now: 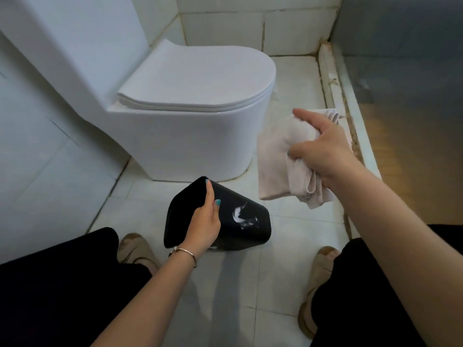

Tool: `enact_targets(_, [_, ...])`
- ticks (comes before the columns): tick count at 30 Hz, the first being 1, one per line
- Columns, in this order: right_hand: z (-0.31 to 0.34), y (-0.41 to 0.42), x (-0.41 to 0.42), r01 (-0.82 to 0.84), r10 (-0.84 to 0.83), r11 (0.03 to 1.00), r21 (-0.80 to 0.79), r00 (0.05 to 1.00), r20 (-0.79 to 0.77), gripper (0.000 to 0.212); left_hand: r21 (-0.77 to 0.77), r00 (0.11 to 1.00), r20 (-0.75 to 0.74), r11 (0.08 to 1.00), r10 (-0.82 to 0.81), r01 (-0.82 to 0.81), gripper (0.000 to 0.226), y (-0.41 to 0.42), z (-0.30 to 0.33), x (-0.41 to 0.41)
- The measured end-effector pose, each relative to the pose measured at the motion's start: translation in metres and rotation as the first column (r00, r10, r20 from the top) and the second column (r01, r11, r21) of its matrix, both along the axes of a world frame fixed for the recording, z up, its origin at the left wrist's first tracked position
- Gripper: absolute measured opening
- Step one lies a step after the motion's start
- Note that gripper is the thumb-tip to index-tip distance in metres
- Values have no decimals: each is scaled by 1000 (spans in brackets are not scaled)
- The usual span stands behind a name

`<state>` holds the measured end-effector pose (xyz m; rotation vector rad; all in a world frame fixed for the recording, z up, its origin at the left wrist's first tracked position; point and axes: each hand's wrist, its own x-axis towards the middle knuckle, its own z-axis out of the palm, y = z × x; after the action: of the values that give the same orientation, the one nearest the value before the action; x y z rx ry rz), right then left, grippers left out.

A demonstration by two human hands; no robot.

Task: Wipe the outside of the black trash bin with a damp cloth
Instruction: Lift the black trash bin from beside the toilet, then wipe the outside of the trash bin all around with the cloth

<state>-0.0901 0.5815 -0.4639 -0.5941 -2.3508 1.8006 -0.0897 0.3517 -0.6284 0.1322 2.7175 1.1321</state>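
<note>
Bin [240,221] lower centre, tipped on floor, my left hand [203,224] gripping its rim; right hand [325,151] at right clamps cloth [278,156] clear of it, white smear remains, so I judge wiping barely begun.

A single head-worn, wide-angle camera looked forward and steeply down from a crouching person's height, close above the tiled floor [275,284]. The toilet [190,116] filled the 11 to 12 o'clock area, and the wall tiles [225,21] bent at the edges. Both forearms reached in from 6 o'clock, with knees and sandals framing the bottom corners.
</note>
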Motion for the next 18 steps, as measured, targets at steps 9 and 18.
enact_targets(9, [-76, -16, 5, -130, 42, 931, 341, 967, 251, 79, 9, 979, 99, 984, -179, 179, 92, -6, -2, 1])
enact_targets(18, [-166, -47, 41, -69, -102, 894, 443, 931, 351, 77, 60, 968, 130, 976, -215, 209, 123, -9, 1, -8])
